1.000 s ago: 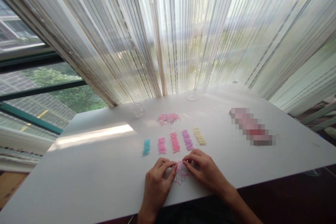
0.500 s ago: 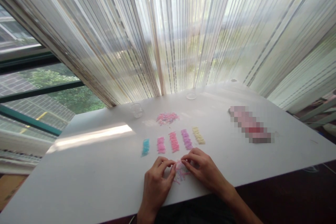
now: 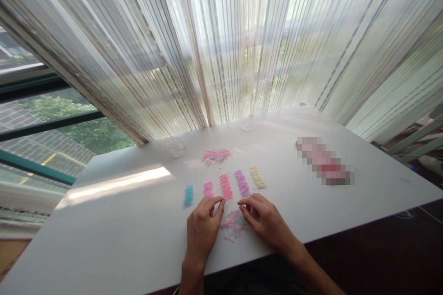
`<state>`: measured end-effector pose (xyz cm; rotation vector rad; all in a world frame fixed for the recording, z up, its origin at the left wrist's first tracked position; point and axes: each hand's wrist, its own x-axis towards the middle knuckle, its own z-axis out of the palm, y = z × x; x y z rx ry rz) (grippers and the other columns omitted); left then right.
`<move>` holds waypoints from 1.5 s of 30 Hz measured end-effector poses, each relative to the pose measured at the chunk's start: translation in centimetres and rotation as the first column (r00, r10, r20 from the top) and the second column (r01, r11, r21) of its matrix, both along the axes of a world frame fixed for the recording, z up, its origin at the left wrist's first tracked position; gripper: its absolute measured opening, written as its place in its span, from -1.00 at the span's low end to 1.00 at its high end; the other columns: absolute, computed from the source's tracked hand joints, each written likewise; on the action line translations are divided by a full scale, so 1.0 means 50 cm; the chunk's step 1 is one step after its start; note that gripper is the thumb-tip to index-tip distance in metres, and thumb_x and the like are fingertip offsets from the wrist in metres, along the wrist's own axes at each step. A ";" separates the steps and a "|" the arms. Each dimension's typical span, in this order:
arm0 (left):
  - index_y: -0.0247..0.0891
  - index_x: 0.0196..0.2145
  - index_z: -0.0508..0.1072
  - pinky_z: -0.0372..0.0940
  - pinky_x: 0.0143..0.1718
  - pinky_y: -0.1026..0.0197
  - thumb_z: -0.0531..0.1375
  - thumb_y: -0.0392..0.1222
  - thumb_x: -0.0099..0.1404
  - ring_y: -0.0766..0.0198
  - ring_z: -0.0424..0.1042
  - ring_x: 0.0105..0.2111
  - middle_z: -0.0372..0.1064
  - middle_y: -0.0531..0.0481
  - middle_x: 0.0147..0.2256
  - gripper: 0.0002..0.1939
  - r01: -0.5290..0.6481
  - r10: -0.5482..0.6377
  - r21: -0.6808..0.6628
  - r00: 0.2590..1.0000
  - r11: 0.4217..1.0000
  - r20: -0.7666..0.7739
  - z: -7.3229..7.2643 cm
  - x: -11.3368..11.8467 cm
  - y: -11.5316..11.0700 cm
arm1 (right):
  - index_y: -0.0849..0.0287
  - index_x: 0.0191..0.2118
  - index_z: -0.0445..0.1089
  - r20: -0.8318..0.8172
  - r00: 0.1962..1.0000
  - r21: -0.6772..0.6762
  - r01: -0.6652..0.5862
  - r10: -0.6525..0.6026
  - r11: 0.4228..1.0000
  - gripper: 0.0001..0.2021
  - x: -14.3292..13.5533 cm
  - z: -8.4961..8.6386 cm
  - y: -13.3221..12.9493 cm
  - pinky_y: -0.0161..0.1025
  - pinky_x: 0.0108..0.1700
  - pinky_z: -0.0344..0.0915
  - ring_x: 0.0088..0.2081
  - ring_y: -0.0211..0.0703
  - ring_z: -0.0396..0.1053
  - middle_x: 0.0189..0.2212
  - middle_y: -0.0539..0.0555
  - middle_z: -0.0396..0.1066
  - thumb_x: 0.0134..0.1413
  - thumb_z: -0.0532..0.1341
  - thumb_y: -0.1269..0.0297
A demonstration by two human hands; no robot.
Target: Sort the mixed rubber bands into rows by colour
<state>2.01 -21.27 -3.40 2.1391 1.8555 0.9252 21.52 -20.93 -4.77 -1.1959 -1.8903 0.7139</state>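
My left hand (image 3: 204, 221) is closed in a pinch just below the coral-pink row (image 3: 226, 186); whatever its fingertips hold is too small to make out. To the right, my right hand (image 3: 265, 216) has its thumb and forefinger pressed close, and its contents cannot be made out. Between and below them lies a loose pile of mixed pastel pieces (image 3: 235, 226), partly covered by my right hand. Beyond the hands are a blue row (image 3: 188, 196), a pink row (image 3: 208, 189) partly behind my left fingers, a purple row (image 3: 242, 183) and a yellow row (image 3: 258, 178).
A larger mixed pile (image 3: 217, 156) lies farther back on the white table (image 3: 121, 226). Behind it stand a clear jar (image 3: 176, 147) and a clear round lid (image 3: 248, 126). A blurred pink object (image 3: 323, 161) lies at the right. Striped curtains (image 3: 242, 46) hang along the back edge.
My hands have moved apart, and my left hand has moved up toward the coral-pink row. More of the near pile shows between them. The view has shifted slightly.
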 end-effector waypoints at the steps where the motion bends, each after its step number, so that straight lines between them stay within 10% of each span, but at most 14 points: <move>1: -0.14 -0.24 0.62 0.28 -0.42 0.29 0.16 -0.12 0.37 0.31 0.38 -0.52 0.48 0.06 -0.45 -0.79 -0.015 0.015 0.002 1.000 1.000 -0.011 -0.001 0.001 0.002 | 0.11 -0.18 0.49 0.001 1.000 0.001 -0.001 0.001 1.000 -0.85 0.000 0.001 0.000 -0.23 -0.23 0.41 -0.34 -0.15 0.43 -0.37 0.03 0.43 0.24 0.19 0.44; 22: -0.17 -0.26 0.62 0.30 -0.47 0.29 0.09 0.00 0.41 0.29 0.36 -0.58 0.39 0.06 -0.53 -0.67 -0.060 0.061 0.043 0.998 0.997 -0.029 -0.002 -0.011 -0.019 | 0.11 -0.19 0.49 -0.012 1.000 -0.003 -0.003 0.003 1.000 -0.84 0.000 -0.004 0.000 -0.23 -0.21 0.40 -0.31 -0.16 0.43 -0.35 0.04 0.43 0.24 0.17 0.45; 45: -0.09 -0.18 0.59 0.30 -0.36 0.28 0.19 -0.13 0.39 0.28 0.47 -0.43 0.42 0.09 -0.41 -0.84 0.090 -0.096 -0.238 0.995 0.967 -0.015 -0.011 -0.036 -0.090 | 0.13 -0.25 0.49 0.089 0.985 0.019 -0.149 0.147 0.989 -0.88 0.004 0.003 -0.006 -0.22 -0.21 0.31 -0.29 -0.13 0.39 -0.37 0.04 0.41 0.23 0.20 0.42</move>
